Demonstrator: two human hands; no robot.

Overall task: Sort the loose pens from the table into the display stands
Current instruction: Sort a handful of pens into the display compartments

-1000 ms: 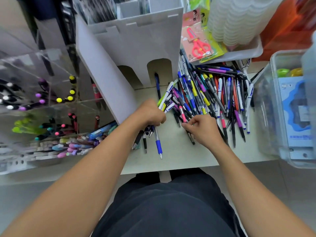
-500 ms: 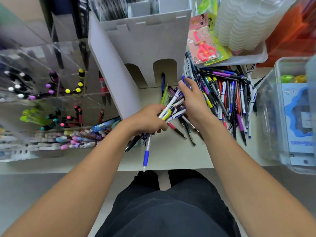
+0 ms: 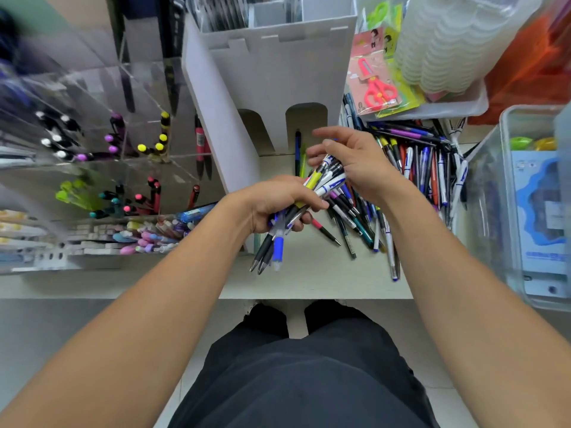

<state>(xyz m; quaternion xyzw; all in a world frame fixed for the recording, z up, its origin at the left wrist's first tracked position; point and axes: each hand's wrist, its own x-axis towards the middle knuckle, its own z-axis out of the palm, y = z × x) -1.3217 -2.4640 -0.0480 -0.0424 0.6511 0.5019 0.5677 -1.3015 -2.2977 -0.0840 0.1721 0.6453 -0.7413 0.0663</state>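
My left hand [image 3: 278, 202] grips a bundle of pens [image 3: 324, 180] above the table [image 3: 309, 279], tips pointing down towards me and caps up to the right. Right over the bundle's upper ends is my right hand [image 3: 355, 162], fingers loosely spread and touching the caps. A heap of loose pens [image 3: 423, 168] lies on the table under and to the right of it. The white display stand [image 3: 278, 72] rises just behind, with a blue pen [image 3: 297, 146] in one arched opening. To the left, a clear acrylic stand [image 3: 102, 143] holds several pens.
A packet of red scissors [image 3: 375, 84] leans on a white tray [image 3: 457, 108] of stacked lids at the back right. A clear plastic box [image 3: 531, 205] stands at the right edge. The table's front edge runs just below my hands.
My right hand left the pile and rose to the top of the bundle. My left hand lifted the bundle slightly, and the pens in it are now drawn closer together.
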